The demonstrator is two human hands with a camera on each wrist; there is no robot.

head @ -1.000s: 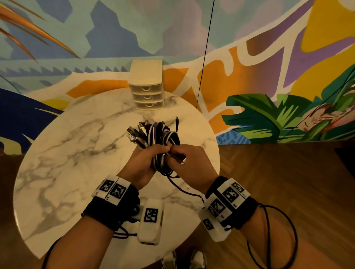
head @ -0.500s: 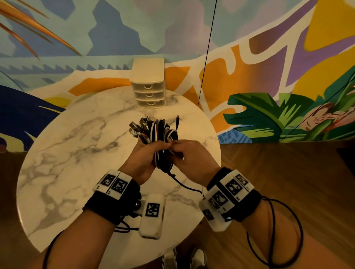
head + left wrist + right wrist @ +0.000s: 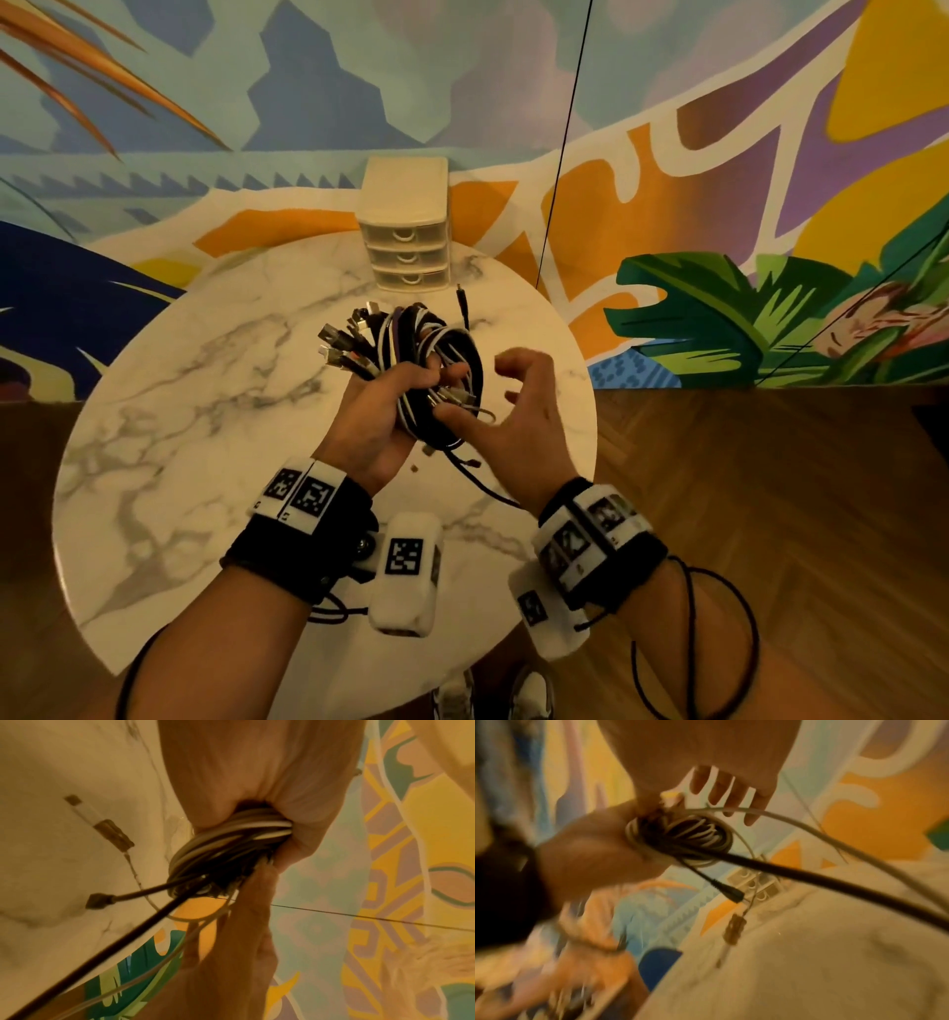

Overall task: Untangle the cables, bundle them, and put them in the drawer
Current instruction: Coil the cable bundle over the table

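A coiled bundle of black and white cables (image 3: 436,354) is held above the marble table (image 3: 205,411), with several plug ends fanning out at its upper left. My left hand (image 3: 395,395) grips the bundle round its middle; the left wrist view shows the coil (image 3: 228,841) squeezed in the fist. My right hand (image 3: 506,398) hovers just right of the bundle, fingers spread and loosely bent, holding nothing. In the right wrist view the coil (image 3: 680,835) sits in the left fist. The drawer unit (image 3: 405,226) stands at the table's far edge, drawers closed.
A black cable end (image 3: 477,483) trails from the bundle down toward my right wrist, and a few short plug ends dangle below. A thin black cord (image 3: 565,139) hangs down the mural wall behind the table. Wooden floor (image 3: 770,514) lies to the right.
My right hand has let go of the bundle, opened and drawn away to the right. The left hand still grips the bundle and has turned it slightly.
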